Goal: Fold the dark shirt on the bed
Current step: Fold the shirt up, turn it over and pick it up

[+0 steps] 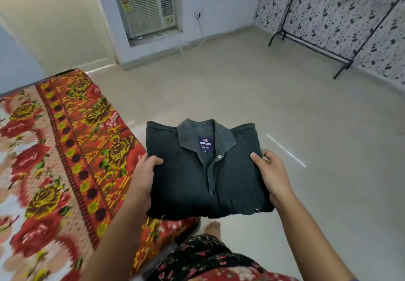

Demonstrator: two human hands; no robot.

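Note:
The dark shirt point(186, 182) is folded into a neat rectangle, collar and blue label facing up, buttons down the front. It hangs in the air over the floor, just right of the bed point(43, 160) with its red and yellow floral cover. My left hand point(145, 175) grips the shirt's left edge, thumb on top. On the opposite edge my right hand point(272, 174) holds it the same way. The fingers under the shirt are hidden.
Pale tiled floor point(285, 116) stretches ahead and to the right. A black metal clothes rack point(317, 46) stands at the far right by a speckled wall. A window air conditioner point(146, 11) sits in the far wall, a cream door to its left.

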